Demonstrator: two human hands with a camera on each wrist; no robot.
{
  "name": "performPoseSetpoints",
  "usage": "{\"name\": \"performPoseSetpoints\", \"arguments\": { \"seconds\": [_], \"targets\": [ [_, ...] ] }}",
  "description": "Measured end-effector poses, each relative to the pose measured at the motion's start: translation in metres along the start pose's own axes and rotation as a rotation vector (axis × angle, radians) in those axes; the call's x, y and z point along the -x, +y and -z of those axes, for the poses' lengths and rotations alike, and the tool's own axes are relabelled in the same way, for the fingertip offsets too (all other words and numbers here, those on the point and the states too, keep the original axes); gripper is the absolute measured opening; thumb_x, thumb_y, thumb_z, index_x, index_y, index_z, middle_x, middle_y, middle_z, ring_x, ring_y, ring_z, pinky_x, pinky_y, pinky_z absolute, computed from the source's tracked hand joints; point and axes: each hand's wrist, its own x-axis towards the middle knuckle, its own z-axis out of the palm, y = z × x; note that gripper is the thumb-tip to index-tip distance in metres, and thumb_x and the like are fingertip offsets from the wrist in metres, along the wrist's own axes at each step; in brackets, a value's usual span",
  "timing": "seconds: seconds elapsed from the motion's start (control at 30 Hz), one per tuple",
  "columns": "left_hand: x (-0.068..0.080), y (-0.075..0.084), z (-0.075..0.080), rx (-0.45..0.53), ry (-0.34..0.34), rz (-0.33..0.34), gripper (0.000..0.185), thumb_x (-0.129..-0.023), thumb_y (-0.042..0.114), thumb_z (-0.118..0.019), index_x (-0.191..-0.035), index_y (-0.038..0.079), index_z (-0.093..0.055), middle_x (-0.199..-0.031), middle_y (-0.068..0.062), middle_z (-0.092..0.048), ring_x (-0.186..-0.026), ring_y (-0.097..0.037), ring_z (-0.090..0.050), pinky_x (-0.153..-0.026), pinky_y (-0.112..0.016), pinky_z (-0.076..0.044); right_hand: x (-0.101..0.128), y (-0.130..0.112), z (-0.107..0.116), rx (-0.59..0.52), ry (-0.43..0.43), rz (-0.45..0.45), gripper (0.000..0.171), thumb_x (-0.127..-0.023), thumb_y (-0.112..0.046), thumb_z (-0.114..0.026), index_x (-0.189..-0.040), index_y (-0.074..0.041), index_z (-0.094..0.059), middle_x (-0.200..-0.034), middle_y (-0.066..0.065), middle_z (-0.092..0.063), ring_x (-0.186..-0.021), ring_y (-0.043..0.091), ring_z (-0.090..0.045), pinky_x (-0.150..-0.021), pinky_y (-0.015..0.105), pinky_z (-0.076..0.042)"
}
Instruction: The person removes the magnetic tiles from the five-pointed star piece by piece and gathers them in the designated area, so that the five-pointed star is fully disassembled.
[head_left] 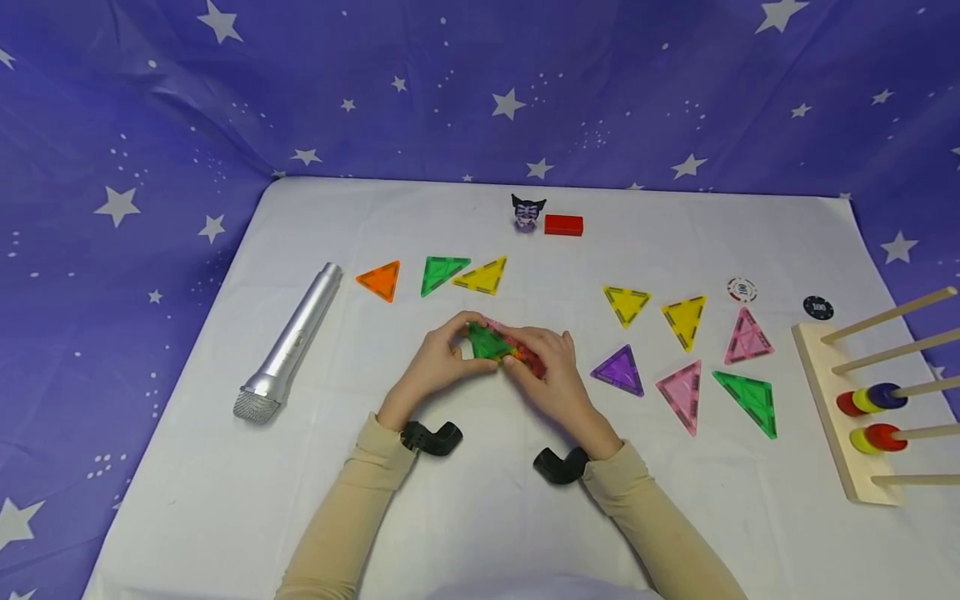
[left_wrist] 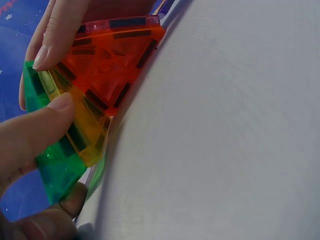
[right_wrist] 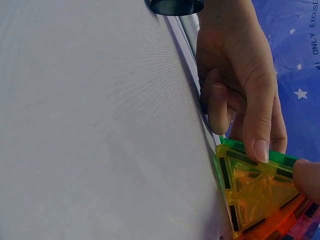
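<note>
My left hand (head_left: 438, 358) pinches a see-through green magnetic tile (head_left: 486, 342) between thumb and fingers. From the other side, my right hand (head_left: 553, 375) grips the same cluster of joined triangular tiles. In the left wrist view a yellow tile (left_wrist: 86, 129) sits between the green one and a red tile (left_wrist: 107, 62), with a pink edge behind the red. The right wrist view shows the yellow tile (right_wrist: 260, 192) tilted up against the green, my left thumb on their shared edge. Fingers and palm partly hide the cluster's far side.
Loose triangles lie around: an orange tile (head_left: 380, 281), a green tile (head_left: 442, 273) and a yellow tile (head_left: 483, 276) behind, a purple tile (head_left: 621, 371) and several others rightward. A silver microphone (head_left: 292, 342) lies left. A wooden peg stand (head_left: 840, 417) stands right; a small figurine (head_left: 527, 214) and red block (head_left: 563, 225) behind.
</note>
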Motion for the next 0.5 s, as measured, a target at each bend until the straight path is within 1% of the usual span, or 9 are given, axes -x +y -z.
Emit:
{"name": "performPoseSetpoints", "arguments": {
  "seconds": [0.07,0.2,0.5],
  "targets": [
    [0.0001,0.0004,-0.0001,-0.013,-0.004,-0.004,0.051,-0.071,0.028,-0.078,-0.115,0.024,-0.052,-0.095,-0.005,-0.058,-0.037,-0.010,-0.031,-0.037,-0.027,-0.032,0.0002,-0.0006,0.0000,0.003,-0.001,-0.006,0.037,-0.084,-0.020,-0.066,-0.121,-0.020,-0.060,-0.114,0.002,-0.058,-0.112,0.020,-0.044,-0.096,0.064,-0.005],
    [0.0004,0.0004,0.0005,-0.008,-0.009,-0.007,0.051,-0.070,0.027,-0.079,-0.114,0.022,-0.053,-0.094,-0.004,-0.057,-0.036,-0.010,-0.031,-0.037,-0.027,-0.032,0.0008,-0.0013,-0.0001,0.004,-0.005,-0.017,0.035,-0.084,-0.021,-0.065,-0.119,-0.022,-0.060,-0.113,0.001,-0.057,-0.112,0.019,-0.044,-0.097,0.063,-0.004],
    [0.0000,0.0006,0.0025,0.014,-0.020,0.004,0.049,-0.069,0.024,-0.079,-0.112,0.018,-0.055,-0.091,-0.006,-0.056,-0.036,-0.011,-0.031,-0.036,-0.027,-0.032,0.0006,-0.0015,0.0001,0.007,-0.003,-0.007,0.032,-0.085,-0.021,-0.064,-0.117,-0.018,-0.062,-0.111,0.003,-0.057,-0.110,0.022,-0.046,-0.096,0.063,-0.006]
  ]
}}
